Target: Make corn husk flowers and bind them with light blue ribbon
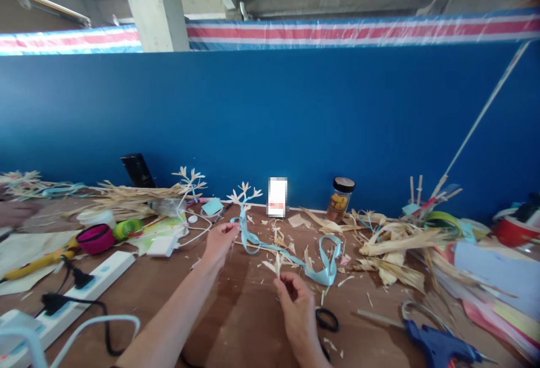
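Where the blue partition point(270, 115) ends, a brown table point(240, 323) begins, crowded along its back edge. Heap of dry husks point(392, 244) toward the right; white power strip point(105, 281) slantwise at left, black plugs seated. Blue glue gun point(441, 345) lying at near right. Pale-blue ribbon point(323, 275) runs across mid-table, ending in a loose loop. From where I stand, two bare hands at work, left hand point(219, 244) a little farther out than right hand point(298, 300). Flower spray point(244, 192) upright, left fingers pinched together at its ribbon-wrapped stem. Single flower point(277, 265), petals up, clamped between right thumb and forefinger, apart from the spray. Pale scraps point(278, 238) scattered between.
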The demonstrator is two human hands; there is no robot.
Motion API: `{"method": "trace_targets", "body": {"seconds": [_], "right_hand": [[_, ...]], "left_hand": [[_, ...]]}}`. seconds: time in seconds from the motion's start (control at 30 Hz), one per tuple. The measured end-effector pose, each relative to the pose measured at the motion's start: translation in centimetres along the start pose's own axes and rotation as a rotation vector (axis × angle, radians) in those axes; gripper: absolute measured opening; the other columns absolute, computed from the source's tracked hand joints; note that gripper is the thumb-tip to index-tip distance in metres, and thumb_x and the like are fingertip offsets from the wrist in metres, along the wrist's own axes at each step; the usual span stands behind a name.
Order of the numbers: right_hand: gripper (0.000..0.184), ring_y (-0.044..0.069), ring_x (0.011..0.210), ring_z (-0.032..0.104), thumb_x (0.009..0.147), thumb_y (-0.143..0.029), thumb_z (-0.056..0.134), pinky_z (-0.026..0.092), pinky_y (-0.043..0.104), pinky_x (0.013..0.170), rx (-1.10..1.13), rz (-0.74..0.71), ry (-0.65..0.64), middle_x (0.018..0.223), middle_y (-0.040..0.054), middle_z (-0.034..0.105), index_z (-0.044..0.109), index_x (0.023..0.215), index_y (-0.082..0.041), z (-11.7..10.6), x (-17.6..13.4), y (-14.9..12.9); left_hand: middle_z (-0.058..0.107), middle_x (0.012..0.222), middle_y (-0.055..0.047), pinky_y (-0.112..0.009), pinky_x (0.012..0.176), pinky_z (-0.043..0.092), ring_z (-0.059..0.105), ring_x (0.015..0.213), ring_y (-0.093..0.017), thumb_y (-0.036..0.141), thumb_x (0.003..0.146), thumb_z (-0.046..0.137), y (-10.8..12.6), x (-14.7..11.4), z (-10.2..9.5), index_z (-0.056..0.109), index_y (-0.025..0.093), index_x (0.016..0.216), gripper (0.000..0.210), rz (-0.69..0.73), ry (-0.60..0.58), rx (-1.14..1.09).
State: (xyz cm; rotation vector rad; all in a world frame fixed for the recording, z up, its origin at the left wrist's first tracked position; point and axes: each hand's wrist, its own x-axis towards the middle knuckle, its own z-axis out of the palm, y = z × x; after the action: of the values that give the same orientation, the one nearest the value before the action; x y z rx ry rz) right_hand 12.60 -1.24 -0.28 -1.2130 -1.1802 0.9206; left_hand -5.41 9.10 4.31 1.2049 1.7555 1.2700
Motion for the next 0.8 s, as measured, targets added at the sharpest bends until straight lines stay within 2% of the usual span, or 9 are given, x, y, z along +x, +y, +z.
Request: {"method": "trace_targets", "body": {"seconds": [0.1, 0.23, 0.37, 0.53, 0.7, 0.8], "right_hand": [[0.021, 0.017, 0.062, 0.057, 0.076, -0.033, 0.054, 0.045, 0.024, 0.057, 0.009, -0.011, 0.035, 0.069, 0.0041, 0.065, 0.064, 0.079, -0.014, -0.2, 0.0, -0.2], [0.022, 0.017, 0.059, 0.058, 0.074, -0.033, 0.056, 0.045, 0.024, 0.054, -0.004, -0.051, 0.092, 0.067, 0.0045, 0.066, 0.065, 0.078, -0.014, -0.4, 0.1, -0.5], [0.019, 0.017, 0.060, 0.058, 0.075, -0.032, 0.054, 0.045, 0.024, 0.056, -0.075, -0.063, 0.040, 0.067, 0.0040, 0.066, 0.064, 0.075, -0.015, -0.5, 0.1, -0.3], [0.010, 0.017, 0.053, 0.057, 0.075, -0.026, 0.054, 0.040, 0.025, 0.053, -0.408, -0.128, -0.043, 0.061, 0.0013, 0.064, 0.062, 0.070, -0.020, -1.0, 0.0, 0.4], [0.007, 0.018, 0.059, 0.058, 0.072, -0.020, 0.056, 0.034, 0.024, 0.052, -0.791, -0.227, -0.087, 0.064, 0.0015, 0.064, 0.060, 0.068, -0.024, -1.5, -0.1, 0.8], [0.006, 0.019, 0.062, 0.059, 0.071, -0.019, 0.056, 0.035, 0.025, 0.054, -0.893, -0.215, -0.104, 0.068, 0.0027, 0.064, 0.060, 0.071, -0.024, -1.7, -0.2, 0.9]], "left_hand": [[0.048, 0.045, 0.006, -0.022, 0.042, 0.031, 0.043, 0.040, -0.008, 0.040, 0.058, 0.064, 0.9, -2.2, 0.1, 0.063, 0.012, 0.081, 0.036, -0.058, -0.072, -0.201], [0.051, 0.051, 0.004, -0.019, 0.042, 0.029, 0.041, 0.043, -0.006, 0.036, 0.053, 0.070, 1.7, -4.5, -0.2, 0.063, 0.013, 0.075, 0.033, -0.114, -0.160, -0.384], [0.050, 0.049, 0.004, -0.018, 0.041, 0.027, 0.040, 0.043, -0.005, 0.031, 0.052, 0.073, 2.2, -5.8, -0.6, 0.064, 0.013, 0.072, 0.028, -0.148, -0.219, -0.471], [0.050, 0.048, 0.005, -0.017, 0.042, 0.027, 0.039, 0.042, -0.004, 0.027, 0.054, 0.074, 2.3, -7.2, -1.1, 0.064, 0.013, 0.069, 0.023, -0.162, -0.263, -0.514], [0.050, 0.046, 0.005, -0.018, 0.042, 0.026, 0.038, 0.042, -0.004, 0.025, 0.056, 0.073, 1.9, -8.4, -1.9, 0.063, 0.013, 0.067, 0.020, -0.169, -0.267, -0.512], [0.049, 0.046, 0.005, -0.018, 0.042, 0.026, 0.037, 0.041, -0.004, 0.026, 0.056, 0.073, 1.7, -9.2, -2.4, 0.063, 0.013, 0.067, 0.020, -0.166, -0.256, -0.490]]}}
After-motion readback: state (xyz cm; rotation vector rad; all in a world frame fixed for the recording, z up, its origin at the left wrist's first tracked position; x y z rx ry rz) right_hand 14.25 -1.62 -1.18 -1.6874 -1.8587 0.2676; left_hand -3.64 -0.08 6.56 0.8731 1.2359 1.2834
